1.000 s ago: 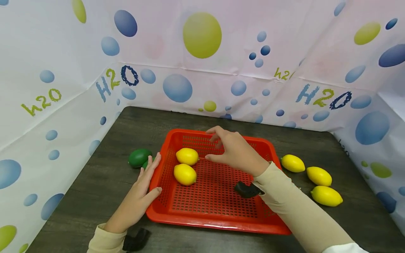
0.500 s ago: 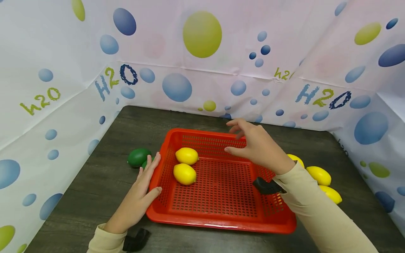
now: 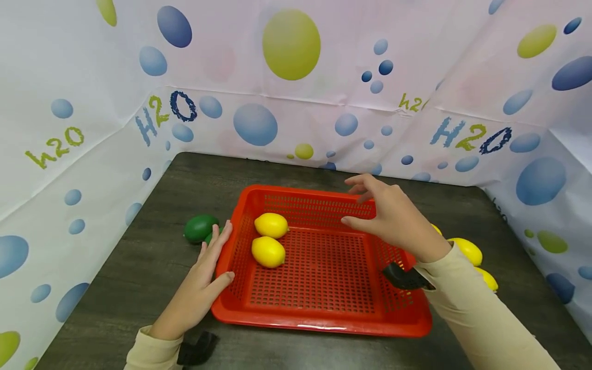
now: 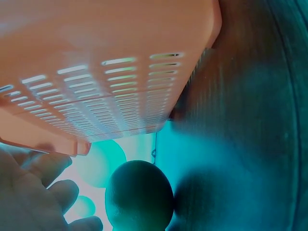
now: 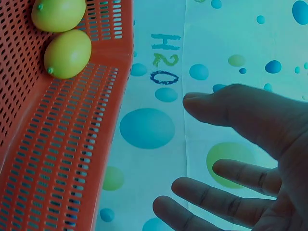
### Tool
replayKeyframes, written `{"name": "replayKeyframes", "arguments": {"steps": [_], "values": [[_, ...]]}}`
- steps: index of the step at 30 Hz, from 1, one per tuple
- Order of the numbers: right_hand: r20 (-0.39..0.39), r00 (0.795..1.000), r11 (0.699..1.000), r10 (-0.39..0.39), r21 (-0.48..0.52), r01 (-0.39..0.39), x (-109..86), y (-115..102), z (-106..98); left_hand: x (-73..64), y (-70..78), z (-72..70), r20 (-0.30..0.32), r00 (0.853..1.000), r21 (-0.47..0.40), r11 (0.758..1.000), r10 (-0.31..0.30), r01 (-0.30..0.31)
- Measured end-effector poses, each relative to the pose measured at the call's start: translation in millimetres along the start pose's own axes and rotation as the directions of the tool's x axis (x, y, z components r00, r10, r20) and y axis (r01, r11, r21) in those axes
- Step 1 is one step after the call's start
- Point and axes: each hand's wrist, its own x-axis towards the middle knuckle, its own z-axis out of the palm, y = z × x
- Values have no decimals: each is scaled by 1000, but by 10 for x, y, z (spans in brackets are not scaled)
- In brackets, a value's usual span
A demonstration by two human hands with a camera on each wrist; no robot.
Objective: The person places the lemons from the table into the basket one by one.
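Observation:
A red perforated plastic basket (image 3: 319, 329) stands on the dark table with two yellow lemons, one lemon (image 3: 271, 225) behind the other lemon (image 3: 268, 252), at its left side. My left hand (image 3: 199, 285) rests along the basket's left rim, fingers extended and thumb over the edge. Beside its fingertips lies a dark green fruit shaped like a lemon (image 3: 200, 228), with a second green one partly hidden by the fingers. Over the basket's right back part hovers my right hand (image 3: 393, 218), holding nothing, thumb and fingers spread apart in a loose curve.
Right of the basket several lemons lie on the table, one lemon (image 3: 467, 251) showing most and the others partly behind the right forearm. A white sheet (image 3: 305, 113) printed with bubbles and H2O encloses the table's back and sides.
My right hand has moved right, from above the basket's middle toward its right back corner, and its forearm now covers parts of the lemons there. My left hand stays at the rim.

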Motion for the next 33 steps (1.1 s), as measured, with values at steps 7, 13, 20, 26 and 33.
{"name": "replayKeyframes", "arguments": {"steps": [7,13,20,26,33], "values": [[-15,999,999,34,-17,-34,-105,81,-53,-3,-18,2,6,1000,15,1000,-7,6],[-38,998,998,50,-38,-52,-170,153,-110,-3,-57,8,7,1000,19,1000,-7,7],[-37,997,996,73,-58,-75,-260,229,-123,4,-99,-6,16,1000,3,1000,-5,5],[-60,994,994,93,-60,-96,-385,266,-177,3,-92,1,8,1000,-12,1000,12,-12],[-118,990,992,74,-91,-85,-549,355,-261,7,-72,-6,-1,999,-29,999,33,-33]]}}
